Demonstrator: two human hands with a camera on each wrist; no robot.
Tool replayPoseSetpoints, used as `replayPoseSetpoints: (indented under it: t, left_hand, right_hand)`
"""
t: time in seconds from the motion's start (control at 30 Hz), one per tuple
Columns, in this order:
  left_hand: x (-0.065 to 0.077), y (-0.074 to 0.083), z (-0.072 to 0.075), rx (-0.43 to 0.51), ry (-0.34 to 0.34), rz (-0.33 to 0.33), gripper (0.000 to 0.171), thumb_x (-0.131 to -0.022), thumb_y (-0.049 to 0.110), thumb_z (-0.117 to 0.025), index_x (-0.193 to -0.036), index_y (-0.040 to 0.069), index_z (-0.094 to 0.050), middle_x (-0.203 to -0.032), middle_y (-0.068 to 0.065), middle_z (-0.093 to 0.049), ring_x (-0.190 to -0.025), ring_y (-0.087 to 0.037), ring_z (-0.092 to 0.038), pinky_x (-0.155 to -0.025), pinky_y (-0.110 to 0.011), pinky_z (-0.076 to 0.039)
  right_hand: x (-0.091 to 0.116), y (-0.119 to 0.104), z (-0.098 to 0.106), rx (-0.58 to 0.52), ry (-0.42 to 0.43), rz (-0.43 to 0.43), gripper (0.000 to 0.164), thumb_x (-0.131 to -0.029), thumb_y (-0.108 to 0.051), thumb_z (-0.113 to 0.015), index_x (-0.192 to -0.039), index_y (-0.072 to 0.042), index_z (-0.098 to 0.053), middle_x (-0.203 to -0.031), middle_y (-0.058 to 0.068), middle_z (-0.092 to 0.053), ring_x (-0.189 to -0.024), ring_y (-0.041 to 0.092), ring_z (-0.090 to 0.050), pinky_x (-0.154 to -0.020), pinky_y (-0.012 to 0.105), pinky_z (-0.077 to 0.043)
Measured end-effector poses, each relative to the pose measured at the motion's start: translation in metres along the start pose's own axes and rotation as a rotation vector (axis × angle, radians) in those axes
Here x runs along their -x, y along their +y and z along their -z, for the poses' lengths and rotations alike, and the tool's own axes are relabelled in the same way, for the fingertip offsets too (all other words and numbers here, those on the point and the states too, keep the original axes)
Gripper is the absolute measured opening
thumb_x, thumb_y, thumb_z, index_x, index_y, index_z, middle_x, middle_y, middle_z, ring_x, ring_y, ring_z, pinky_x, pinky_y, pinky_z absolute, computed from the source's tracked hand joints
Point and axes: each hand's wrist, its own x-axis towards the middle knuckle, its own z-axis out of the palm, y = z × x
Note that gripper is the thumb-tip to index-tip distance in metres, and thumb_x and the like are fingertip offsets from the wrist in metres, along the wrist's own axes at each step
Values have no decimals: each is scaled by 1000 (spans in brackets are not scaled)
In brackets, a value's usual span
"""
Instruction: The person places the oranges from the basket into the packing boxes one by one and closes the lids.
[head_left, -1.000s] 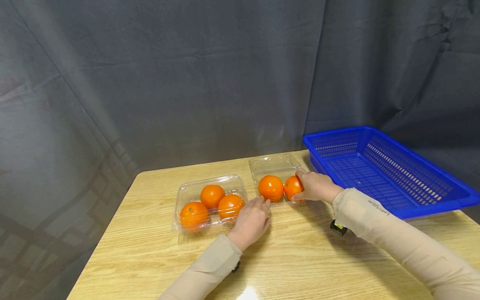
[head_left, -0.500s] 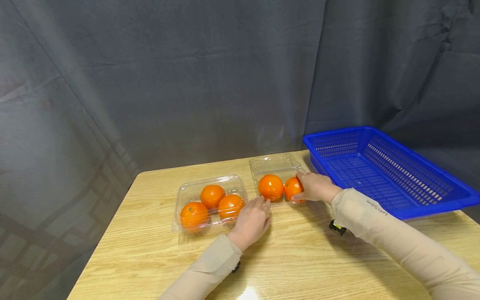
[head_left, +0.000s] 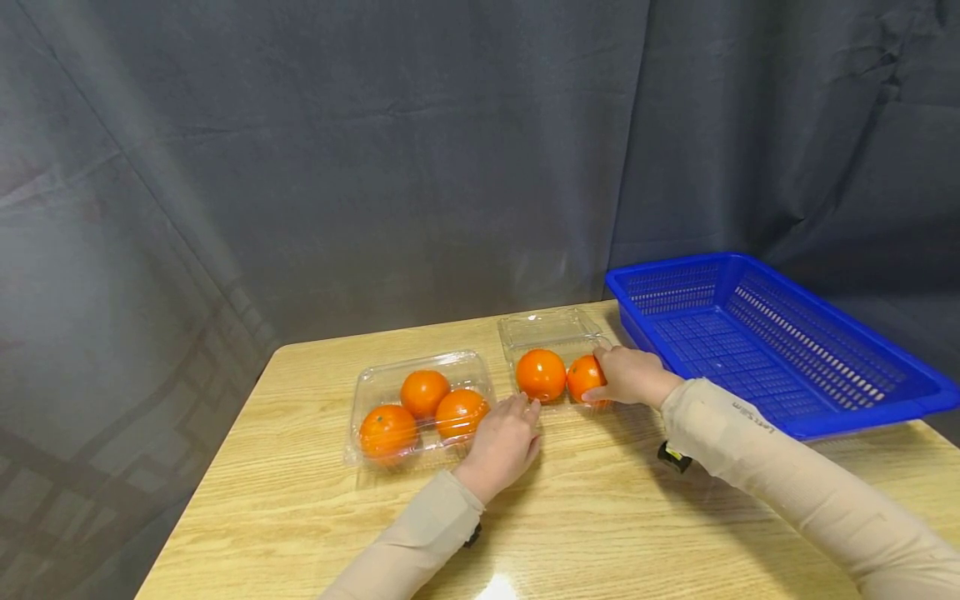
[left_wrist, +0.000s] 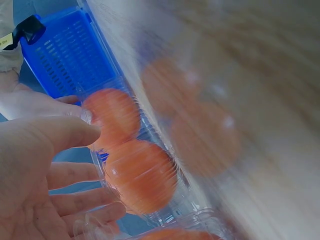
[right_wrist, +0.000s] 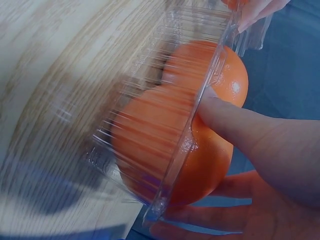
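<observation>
My right hand holds an orange, thumb on its near side and fingers behind it. That orange sits at the right end of a clear plastic clamshell box whose lid lies folded back. Beside it in the same box is another orange. The left hand is at the box's near left corner, its fingers extended and fingertips right at the edge, as the fingers in the left wrist view show. To its left stands a second clear clamshell box with three oranges inside.
A blue slotted plastic basket stands at the right rear of the wooden table, beside the right forearm. Its front corner reaches out near the table's right edge. A dark grey curtain hangs behind the table.
The two oranges in the right box have shifted very slightly to the left, the right hand with them. The left hand stays where it was.
</observation>
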Motion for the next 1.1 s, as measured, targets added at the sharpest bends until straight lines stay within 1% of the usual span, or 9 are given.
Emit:
replayPoseSetpoints:
  t: [0.3,0.47,0.57,0.67,0.77,0.83,0.9,1.0,1.1]
  left_hand:
    - [0,0,1,27,-16,0,48,-84,33,-67,-124,7,-60,-123,-11,-64,-112,-21,-62,-97,-31,-50]
    - [-2,-2,4,72,-78,-10,49,-86,33,-64,-126,5,-58,-127,-13,-61,-118,-23,-58,-102,-33,-47]
    - [-2,-4,9,100,-136,-30,51,-87,34,-62,-127,2,-56,-129,-15,-59,-122,-24,-56,-105,-33,-44]
    - [-5,-8,15,158,-213,-51,55,-89,34,-61,-130,-2,-53,-133,-19,-55,-126,-28,-52,-108,-35,-40]
    - [-9,-12,22,232,-294,-62,57,-90,34,-59,-132,-4,-49,-136,-21,-51,-130,-30,-47,-111,-37,-37]
    - [-12,-16,28,283,-328,-58,57,-91,33,-58,-133,-4,-48,-137,-21,-49,-131,-31,-45,-112,-39,-36]
    - [-16,-20,34,335,-349,-44,57,-92,33,-57,-134,-3,-47,-139,-20,-48,-132,-31,-44,-111,-41,-36]
    - [-25,-28,43,400,-338,-13,56,-93,33,-55,-135,-2,-46,-141,-18,-47,-132,-29,-45,-108,-44,-40]
    - [-37,-36,52,462,-325,40,55,-94,34,-54,-136,-1,-45,-142,-17,-46,-131,-29,-46,-106,-43,-42]
  right_hand:
    - [-1,1,-1,10,-4,13,74,-78,-49,-70,-124,5,-51,-104,23,-62,-88,34,-62,-67,49,-54]
    - [-1,4,2,-26,-12,29,74,-78,-49,-69,-123,6,-52,-104,22,-63,-86,31,-61,-69,47,-53]
    - [-1,7,6,-39,-7,38,74,-79,-50,-68,-124,7,-51,-107,23,-63,-89,32,-62,-73,48,-53]
    - [-1,9,12,-51,-7,44,77,-81,-50,-65,-129,8,-48,-116,27,-60,-101,39,-60,-81,53,-52]
    - [-3,12,19,-67,-18,44,77,-85,-48,-62,-133,9,-43,-126,30,-54,-114,45,-54,-90,57,-48]
    - [-5,14,24,-84,-20,43,74,-87,-46,-59,-133,9,-43,-129,30,-52,-117,45,-51,-94,57,-46]
    - [-9,15,29,-109,-7,53,71,-89,-44,-57,-132,10,-43,-130,30,-52,-118,46,-50,-97,57,-44]
    - [-15,18,35,-154,25,89,65,-91,-40,-55,-129,12,-45,-128,32,-53,-117,46,-51,-99,55,-43]
    - [-23,19,39,-186,43,122,62,-93,-36,-53,-127,15,-46,-127,33,-52,-116,46,-52,-100,54,-42]
